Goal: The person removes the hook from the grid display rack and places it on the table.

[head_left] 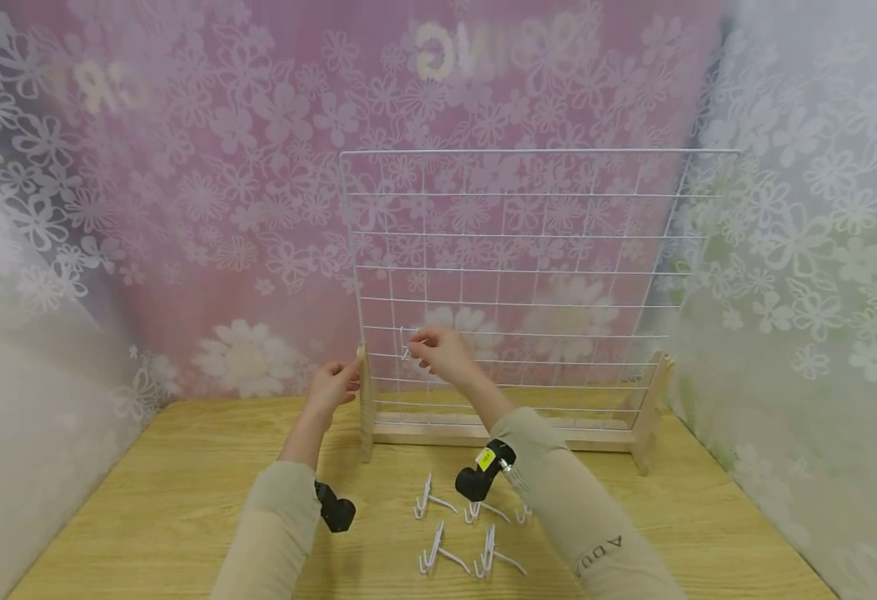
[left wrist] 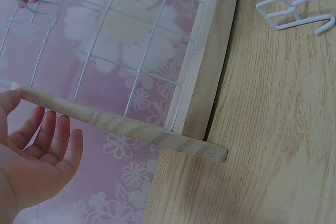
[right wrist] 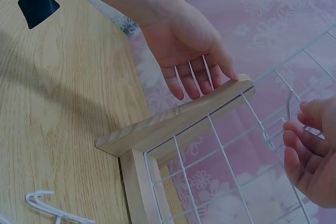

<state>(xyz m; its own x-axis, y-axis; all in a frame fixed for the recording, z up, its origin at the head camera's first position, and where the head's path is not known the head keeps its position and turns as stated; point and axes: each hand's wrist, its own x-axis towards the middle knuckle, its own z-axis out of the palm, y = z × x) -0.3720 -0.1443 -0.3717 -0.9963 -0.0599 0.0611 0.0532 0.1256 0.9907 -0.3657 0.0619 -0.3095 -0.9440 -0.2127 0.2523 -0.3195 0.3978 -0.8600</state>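
Left hand (head_left: pixel 335 385), fingers straight and spread, thumb tip on top of wooden post (head_left: pixel 366 408) at grid (head_left: pixel 528 250) left edge; right hand (head_left: pixel 442 352) pinches white hook (head_left: pixel 407 343) against a low grid wire; spare hooks (head_left: pixel 457 533) lie on table (head_left: pixel 146 500).

One grid, two hands, a handful of hooks

One white wire grid (head_left: pixel 536 275) stands in one wooden base (head_left: pixel 498 433) with two upright end posts; four loose white hooks (head_left: pixel 453 533) lie in plain sight on the one wooden surface (head_left: pixel 146 500), a fifth hook (head_left: pixel 408 346) is pinched at the grid, and two hands show
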